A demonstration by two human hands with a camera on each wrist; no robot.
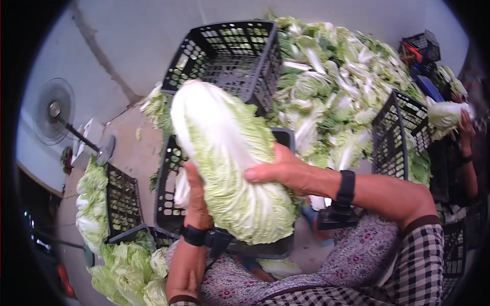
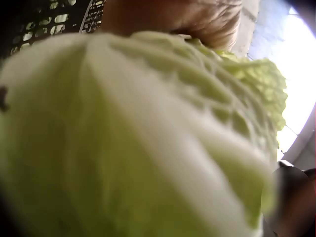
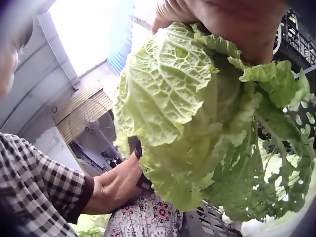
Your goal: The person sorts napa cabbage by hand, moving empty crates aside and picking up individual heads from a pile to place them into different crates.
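Observation:
A large napa cabbage (image 1: 229, 163), white at its base and pale green toward the leafy end, is held over a black crate (image 1: 162, 204) in front of the lap. My right hand (image 1: 286, 172) grips its right side, thumb laid across the top and fingers out of sight underneath. On the other side my left hand (image 1: 198, 201) holds it with the thumb upright along the edge; those fingers are hidden too. In the right wrist view a loose, darker outer leaf (image 3: 247, 173) with holes hangs from the cabbage. The cabbage (image 2: 138, 138) fills most of the left wrist view.
Behind stands another black crate (image 1: 224, 61), tilted. A big heap of cabbages (image 1: 337, 76) lies against the wall. At left are a standing fan (image 1: 55, 108) and a crate (image 1: 122, 204) beside more cabbages. Another person's hand (image 1: 465, 127) holds a cabbage at far right.

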